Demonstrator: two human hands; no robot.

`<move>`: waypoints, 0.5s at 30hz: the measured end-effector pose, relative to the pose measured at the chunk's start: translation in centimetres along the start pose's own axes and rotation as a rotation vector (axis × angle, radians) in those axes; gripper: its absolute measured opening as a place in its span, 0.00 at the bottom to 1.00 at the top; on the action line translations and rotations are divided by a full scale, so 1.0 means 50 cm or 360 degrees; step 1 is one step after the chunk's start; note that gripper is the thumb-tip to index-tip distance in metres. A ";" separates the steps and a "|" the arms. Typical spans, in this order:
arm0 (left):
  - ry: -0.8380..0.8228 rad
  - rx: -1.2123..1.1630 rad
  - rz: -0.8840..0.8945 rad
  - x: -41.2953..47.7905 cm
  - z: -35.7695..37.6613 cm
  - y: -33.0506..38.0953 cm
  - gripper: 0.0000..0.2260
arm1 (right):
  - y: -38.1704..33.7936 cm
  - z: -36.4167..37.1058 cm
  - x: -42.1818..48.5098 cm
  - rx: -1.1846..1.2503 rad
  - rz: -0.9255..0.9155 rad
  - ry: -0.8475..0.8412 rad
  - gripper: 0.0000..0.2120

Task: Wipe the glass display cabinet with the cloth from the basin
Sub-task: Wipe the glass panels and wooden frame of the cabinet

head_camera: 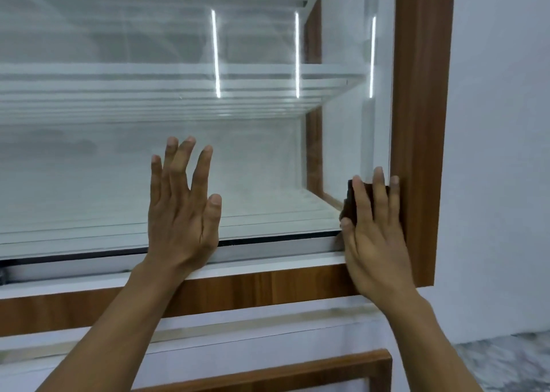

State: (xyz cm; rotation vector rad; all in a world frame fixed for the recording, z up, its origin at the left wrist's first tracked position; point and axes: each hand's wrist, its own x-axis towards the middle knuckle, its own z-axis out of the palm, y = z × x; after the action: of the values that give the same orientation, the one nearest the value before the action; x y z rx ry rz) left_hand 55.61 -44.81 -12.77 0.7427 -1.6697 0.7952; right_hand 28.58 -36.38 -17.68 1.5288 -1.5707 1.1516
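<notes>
Where both forearms reach up from the bottom edge, a lower wooden frame [297,371] and a white panel sit nearest. Above them a wooden rail [253,287] runs along the base of the glass display cabinet [89,177].

Left hand [181,213]: open, fingers spread and straight, palm flat on the front pane, heel at the bottom track.

Right hand [375,236]: fingers straight, flat over a dark cloth [348,204], pressing it against the pane in the lower right corner. Thumb lies at the cloth's lower left edge. The outer finger sits just beside the upright wooden post [422,108].

Behind the glass: white shelves [148,94] stacked in bands, hazy. Three bright vertical light streaks [215,55] show across the upper pane.

Right of the post: pale wall [503,123]; marbled floor [506,362] below it.
</notes>
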 end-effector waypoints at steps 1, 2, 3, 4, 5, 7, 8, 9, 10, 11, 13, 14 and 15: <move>0.0000 0.0013 -0.0005 0.001 0.001 0.001 0.27 | -0.012 0.002 0.007 -0.0015 0.0050 0.0001 0.30; -0.0001 0.0024 -0.0010 0.001 0.001 0.002 0.27 | -0.039 0.009 0.011 -0.0037 -0.0036 -0.0009 0.31; -0.0005 0.0027 -0.0014 0.000 0.001 0.003 0.27 | -0.072 0.020 0.011 -0.0057 -0.0227 -0.0037 0.32; -0.0008 0.0024 -0.0015 0.000 -0.001 0.004 0.27 | -0.104 0.033 0.009 -0.0056 -0.0449 -0.0086 0.31; -0.0016 0.0018 -0.0011 -0.001 -0.003 0.003 0.27 | -0.129 0.040 0.006 -0.0041 -0.0624 -0.0141 0.31; -0.0066 0.0001 0.0021 -0.006 -0.008 0.004 0.27 | -0.135 0.043 0.010 -0.0011 -0.0709 -0.0173 0.30; -0.0108 -0.0002 0.0047 -0.009 -0.011 0.005 0.28 | -0.127 0.041 0.014 0.0009 -0.0600 -0.0131 0.30; -0.0149 0.0006 0.0071 -0.012 -0.012 0.005 0.28 | -0.120 0.038 0.018 0.0032 -0.0441 -0.0074 0.30; -0.0181 0.0020 0.0089 -0.014 -0.013 0.005 0.28 | -0.119 0.036 0.023 0.0047 -0.0322 -0.0021 0.30; -0.0196 0.0033 0.0104 -0.015 -0.013 0.005 0.28 | -0.127 0.038 0.026 0.0053 -0.0306 0.0003 0.31; -0.0203 0.0057 0.0100 -0.009 -0.016 0.006 0.28 | -0.165 0.052 0.032 0.0040 -0.0562 -0.0034 0.32; -0.0210 0.0069 0.0081 -0.001 -0.020 0.004 0.27 | -0.186 0.059 0.036 0.0030 -0.0705 -0.0065 0.34; -0.0225 0.0076 0.0060 0.011 -0.027 -0.001 0.27 | -0.202 0.062 0.047 0.0037 -0.0788 -0.0085 0.35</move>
State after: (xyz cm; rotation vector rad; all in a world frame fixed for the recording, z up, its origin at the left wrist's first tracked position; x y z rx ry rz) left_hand 56.28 -43.81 -12.00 0.8191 -1.8010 0.8272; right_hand 38.69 -39.49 -15.30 1.8396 -1.1160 0.8529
